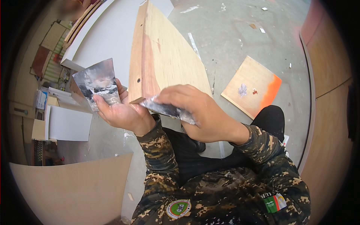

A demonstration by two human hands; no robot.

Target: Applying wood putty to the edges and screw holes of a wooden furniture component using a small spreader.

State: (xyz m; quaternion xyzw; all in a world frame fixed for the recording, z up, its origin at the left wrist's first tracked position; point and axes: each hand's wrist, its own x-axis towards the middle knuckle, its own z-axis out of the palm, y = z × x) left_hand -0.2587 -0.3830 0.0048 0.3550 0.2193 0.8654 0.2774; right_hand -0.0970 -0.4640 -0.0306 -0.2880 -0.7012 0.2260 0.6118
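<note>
My left hand (125, 114) is closed on a flat, thin, roughly square metal plate (98, 84) smeared with white and grey paste. In my right hand (204, 112) is a thin flat scraper (170, 111), dark with whitish smears along it. The scraper lies at the near bottom corner of a pale wooden panel (170, 56) that stands up in front of me. Two dark screw holes mark the panel's narrow edge strip (137, 71). My left wrist is beneath that corner; whether it touches the wood I cannot tell.
A square board (243, 88) with orange paint on one side lies on the grey floor to the right. White panels (101, 41) stand behind on the left. A beige sheet (71, 187) is at the lower left, and wooden panelling (330, 123) runs along the right.
</note>
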